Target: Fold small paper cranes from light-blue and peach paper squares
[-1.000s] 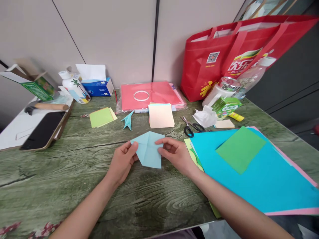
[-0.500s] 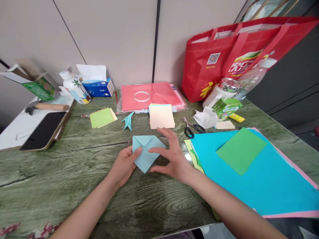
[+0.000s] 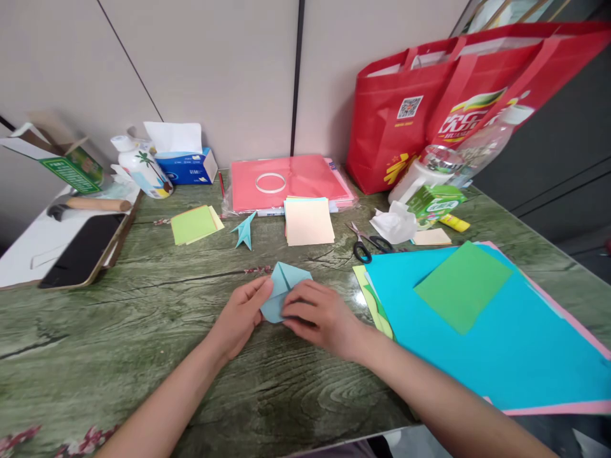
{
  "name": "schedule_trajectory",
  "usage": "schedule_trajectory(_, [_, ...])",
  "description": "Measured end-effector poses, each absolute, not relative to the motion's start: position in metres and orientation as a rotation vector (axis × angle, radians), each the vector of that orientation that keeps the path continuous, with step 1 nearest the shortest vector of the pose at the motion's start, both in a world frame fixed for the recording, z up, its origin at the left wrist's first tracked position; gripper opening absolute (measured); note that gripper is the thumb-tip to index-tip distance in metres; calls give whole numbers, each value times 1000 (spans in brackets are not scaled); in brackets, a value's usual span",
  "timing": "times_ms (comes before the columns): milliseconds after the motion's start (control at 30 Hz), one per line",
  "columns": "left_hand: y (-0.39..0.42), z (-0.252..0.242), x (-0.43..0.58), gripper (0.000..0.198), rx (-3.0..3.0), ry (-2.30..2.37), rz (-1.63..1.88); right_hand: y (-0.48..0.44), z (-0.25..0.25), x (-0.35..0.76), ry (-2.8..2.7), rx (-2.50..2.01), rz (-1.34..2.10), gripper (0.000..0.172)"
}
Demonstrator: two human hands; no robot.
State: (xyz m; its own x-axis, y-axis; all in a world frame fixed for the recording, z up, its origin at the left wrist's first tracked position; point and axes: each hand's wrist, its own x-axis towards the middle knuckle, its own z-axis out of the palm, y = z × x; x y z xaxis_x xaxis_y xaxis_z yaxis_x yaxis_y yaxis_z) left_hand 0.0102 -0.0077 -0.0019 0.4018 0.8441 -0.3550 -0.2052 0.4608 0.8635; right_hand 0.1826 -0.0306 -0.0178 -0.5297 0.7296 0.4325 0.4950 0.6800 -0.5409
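Note:
A light blue folded paper (image 3: pixel 280 294) is held just above the table, between my two hands. My left hand (image 3: pixel 245 308) pinches its left edge, thumb on top and the other fingers behind. My right hand (image 3: pixel 322 315) is closed over the lower right part of the paper, its fingers curled and covering that edge. Crease lines cross the upper part of the sheet. Beyond the hands lies a small blue origami figure (image 3: pixel 245 231) with pointed arms, next to a stack of pale square paper (image 3: pixel 309 222).
Black-handled scissors (image 3: pixel 363 247) lie right of the stack. A big blue sheet (image 3: pixel 443 362) carries a green square (image 3: pixel 464 286) at the right. A red bag (image 3: pixel 386 127) stands behind. Left are green paper sheets (image 3: pixel 193 226), a tissue box (image 3: pixel 184 168) and a phone (image 3: pixel 83 248).
My right hand has gone from spread fingers to closed on the paper. The paper has turned and shifted slightly right; its creases now show differently. My left hand keeps its grip.

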Motion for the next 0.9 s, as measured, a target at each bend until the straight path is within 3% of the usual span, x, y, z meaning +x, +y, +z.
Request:
schedule_trajectory(200, [-10,-1,11,29,871,814,738,-34,-22,178,-1894,-1147,756,9])
schedule_trajectory(333, [-11,-3,11,36,930,804,716,-35,-20,177,-1624,-1234,937,20])
schedule_trajectory(567, [-10,-6,10,23,1051,926,722,-31,-7,186,-1786,-1301,436,18])
schedule_trajectory(767, [-11,-3,12,42,986,985,725,-28,-8,188,-1778,-1237,925,29])
schedule_trajectory(900, [-12,-4,12,32,967,1028,713,-27,-8,187,-1669,-1318,929,27])
